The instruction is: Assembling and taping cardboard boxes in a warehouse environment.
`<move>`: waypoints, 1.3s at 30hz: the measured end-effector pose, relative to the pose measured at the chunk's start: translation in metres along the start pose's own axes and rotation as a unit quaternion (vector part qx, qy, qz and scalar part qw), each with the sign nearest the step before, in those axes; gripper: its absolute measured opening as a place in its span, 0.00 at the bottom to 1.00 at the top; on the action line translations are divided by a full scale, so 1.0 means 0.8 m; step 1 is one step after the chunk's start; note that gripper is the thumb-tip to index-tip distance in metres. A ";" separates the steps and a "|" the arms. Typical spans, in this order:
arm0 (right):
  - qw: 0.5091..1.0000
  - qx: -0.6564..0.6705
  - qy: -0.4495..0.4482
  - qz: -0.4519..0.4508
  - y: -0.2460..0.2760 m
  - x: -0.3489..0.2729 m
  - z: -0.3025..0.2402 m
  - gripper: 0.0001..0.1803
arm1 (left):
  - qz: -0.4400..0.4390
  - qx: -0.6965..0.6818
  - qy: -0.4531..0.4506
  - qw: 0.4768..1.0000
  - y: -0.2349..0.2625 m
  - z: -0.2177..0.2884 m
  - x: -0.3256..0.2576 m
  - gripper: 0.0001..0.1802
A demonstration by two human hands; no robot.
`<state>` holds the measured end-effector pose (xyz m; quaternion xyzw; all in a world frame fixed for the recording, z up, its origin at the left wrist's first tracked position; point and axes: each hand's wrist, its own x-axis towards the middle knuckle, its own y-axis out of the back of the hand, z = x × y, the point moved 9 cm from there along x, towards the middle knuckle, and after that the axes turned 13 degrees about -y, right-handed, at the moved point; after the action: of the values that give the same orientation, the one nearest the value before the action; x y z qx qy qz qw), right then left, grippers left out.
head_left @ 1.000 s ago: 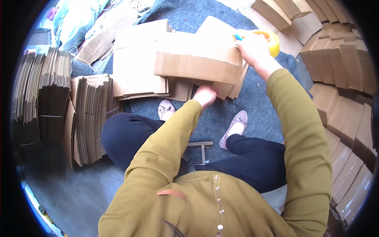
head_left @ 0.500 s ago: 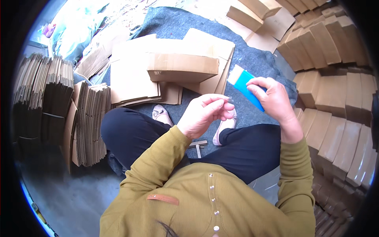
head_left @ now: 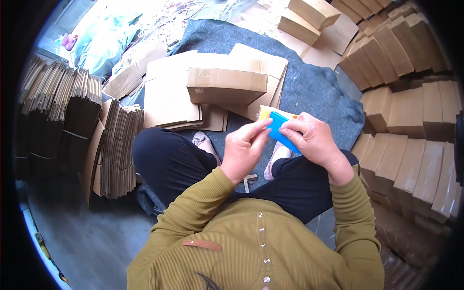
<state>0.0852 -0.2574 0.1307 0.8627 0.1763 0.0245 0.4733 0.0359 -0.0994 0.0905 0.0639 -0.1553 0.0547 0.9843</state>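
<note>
Above my knees, my right hand [head_left: 314, 142] grips a flat blue object [head_left: 282, 133] with thumb and fingers. Its far end shows a pale face with a yellow edge and a bit of orange; the exact kind is unclear. My left hand [head_left: 245, 150] is pinched closed, its thumb and fingertips meeting the left edge of the blue object. Whatever lies between those fingertips is too small to tell. Beyond my hands, a closed cardboard box [head_left: 227, 84] rests on flattened cartons [head_left: 169, 104].
Bundles of flattened cartons [head_left: 118, 150] stand upright at my left. Rows of made-up boxes [head_left: 403, 164] rise on my right, with more boxes [head_left: 304, 24] at the far right. A dark blue-grey cloth [head_left: 319, 92] covers the floor ahead. Plastic sheeting [head_left: 106, 43] lies far left.
My right hand has brought the blue object nearer and to the left, turning it somewhat. My left hand, formerly apart from it, now meets its edge. The view has shifted slightly.
</note>
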 end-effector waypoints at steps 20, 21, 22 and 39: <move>0.864 0.483 0.051 -0.137 0.040 -0.009 0.054 0.15 | -0.007 -0.379 0.254 0.890 0.004 -0.002 0.004 0.18; 0.867 0.474 0.048 -0.145 0.038 -0.009 0.053 0.15 | -0.003 -0.380 0.255 0.889 0.005 -0.003 0.005 0.18; 0.867 0.473 0.047 -0.148 0.037 -0.007 0.051 0.15 | -0.037 -0.379 0.272 0.884 -0.003 -0.004 0.004 0.18; 0.917 0.371 0.009 -0.149 0.023 0.006 0.041 0.13 | 0.091 0.067 -0.111 0.987 0.067 0.039 0.017 0.05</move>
<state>0.1020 -0.2913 0.1272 0.9398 0.3034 -0.1059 0.1161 0.0329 -0.0498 0.1304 0.1206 -0.2647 0.1465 0.9455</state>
